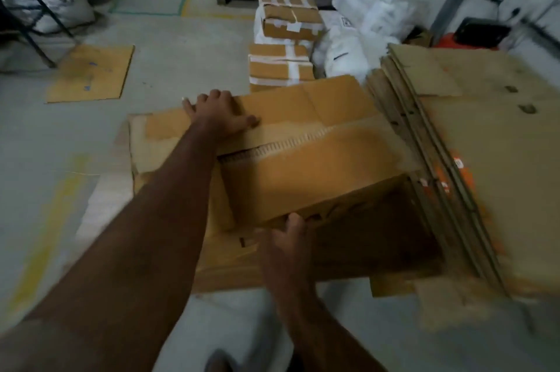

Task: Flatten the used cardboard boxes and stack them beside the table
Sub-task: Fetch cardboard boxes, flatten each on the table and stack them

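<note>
Left hand (219, 112) flat on the far flap, right hand (286, 240) gripping the near edge, steadying the box (303, 171) on the floor to collapse it beside the flattened stack (485, 129).

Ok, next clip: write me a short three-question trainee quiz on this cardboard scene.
1. True or false: both hands touch the box being flattened.
2. Where does the stack of flattened boxes lie relative to that box? A) left B) right C) underneath
3. Fill in: the single flat cardboard sheet on the far left lies on the ____.

Key: 1 true: the left hand presses the far side, the right hand the near edge. 2 B. 3 floor.
</note>
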